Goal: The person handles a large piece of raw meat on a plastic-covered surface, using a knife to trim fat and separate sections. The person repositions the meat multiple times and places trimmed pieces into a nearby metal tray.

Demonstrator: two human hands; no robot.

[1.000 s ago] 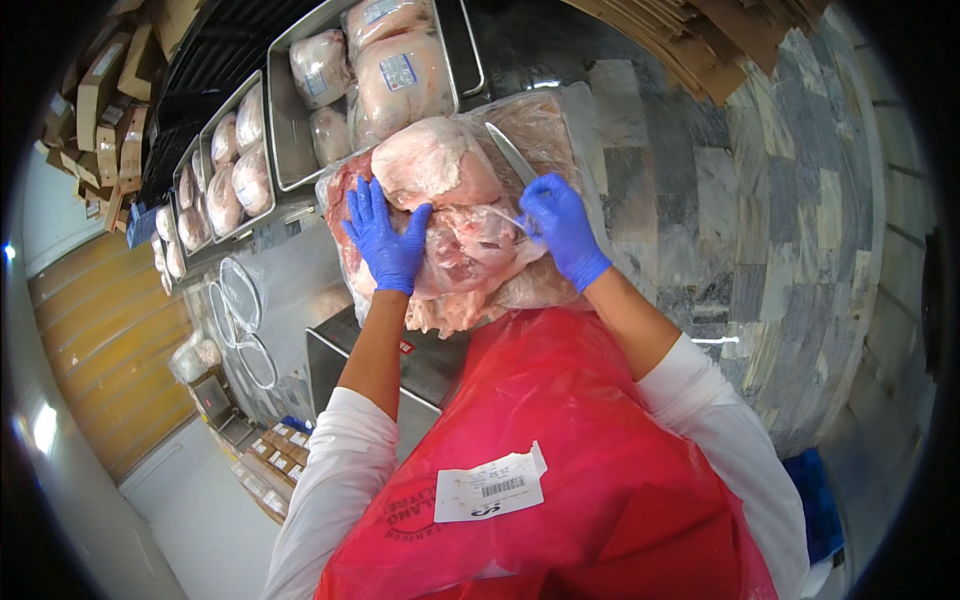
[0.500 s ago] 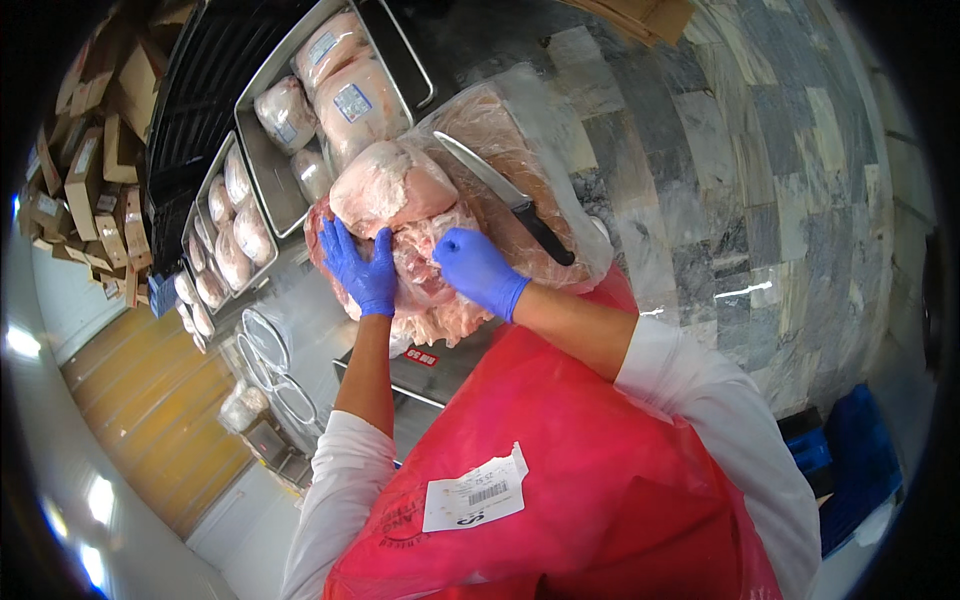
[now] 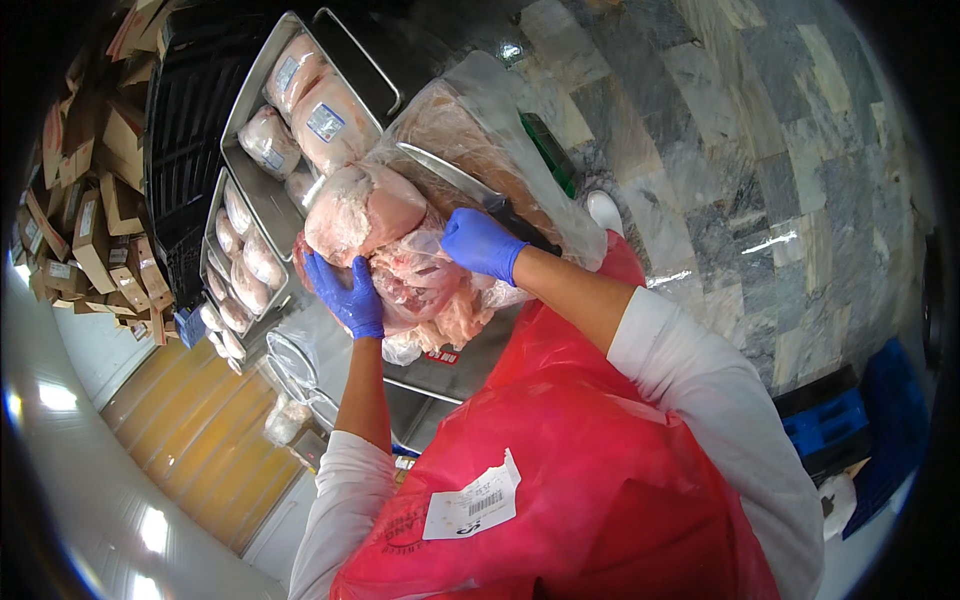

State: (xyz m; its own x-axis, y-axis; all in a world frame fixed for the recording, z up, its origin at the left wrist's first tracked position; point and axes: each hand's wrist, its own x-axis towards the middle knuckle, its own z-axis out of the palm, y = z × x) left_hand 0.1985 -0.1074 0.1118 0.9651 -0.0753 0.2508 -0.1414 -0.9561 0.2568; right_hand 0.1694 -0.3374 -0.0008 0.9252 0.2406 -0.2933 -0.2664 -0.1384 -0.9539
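A big piece of raw meat (image 3: 368, 212) is seen just left of the middle, in the upper half of the frame, with a rounded pale part uppermost and looser, pinker flesh below it. It is flanked by both gloved hands.

The left hand (image 3: 348, 298) is laid against the meat's lower-left side, seemingly so that the piece is braced and kept from sliding. Its fingers are stretched out and the thumb is set apart from them, the hand fairly wide; meat is touched by thumb and fingers, but nothing is seen to be gripped.

The right hand (image 3: 484, 245) is held at the meat's right edge, with the fingers curled into a narrow fist. Whether anything thin is pinched inside cannot be told, as the fingertips are hidden.

A knife (image 3: 452, 176) is laid on a plastic-wrapped slab (image 3: 520, 165) right of the meat, its tip toward the upper left and its handle just beside the right hand, presumably so that both hands are left free. Wrapped pieces (image 3: 330, 128) are held in a metal tray (image 3: 243, 150) at upper left.
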